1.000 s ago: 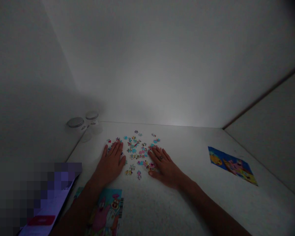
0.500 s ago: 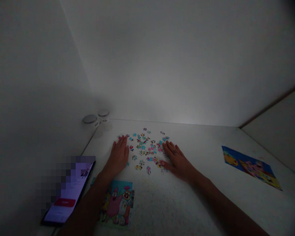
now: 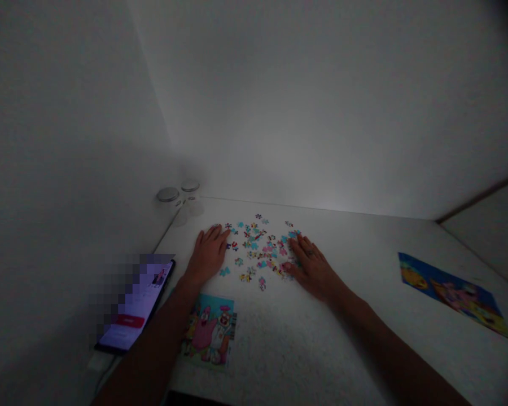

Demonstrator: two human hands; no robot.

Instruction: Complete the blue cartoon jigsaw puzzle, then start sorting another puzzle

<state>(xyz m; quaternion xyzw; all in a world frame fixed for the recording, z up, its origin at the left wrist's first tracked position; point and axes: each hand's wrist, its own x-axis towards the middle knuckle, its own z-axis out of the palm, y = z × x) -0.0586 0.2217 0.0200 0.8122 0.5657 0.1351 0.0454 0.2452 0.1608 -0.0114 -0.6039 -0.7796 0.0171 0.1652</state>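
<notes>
Loose jigsaw puzzle pieces [image 3: 254,246] lie scattered on the white table [image 3: 288,332], many of them blue, pink and yellow. My left hand [image 3: 208,254] rests palm down at the left edge of the pieces, fingers stretched out, covering or touching a few. On the right edge, my right hand [image 3: 313,268] lies flat with its thumb apart, over some pieces. Nothing is gripped in either hand. A cartoon picture card [image 3: 211,332] lies close to me, partly hidden by my left forearm.
A lit phone [image 3: 138,307] stands at the left, partly blurred out. Two clear jars with silvery lids [image 3: 168,194] are in the far left corner. A second cartoon picture sheet [image 3: 452,293] lies at the right. White walls [image 3: 305,113] border the table.
The view has shifted slightly, so things sit a little further right. My left hand has slid back a little from some pieces, uncovering a blue one beside it. My right hand stays nearly in place.
</notes>
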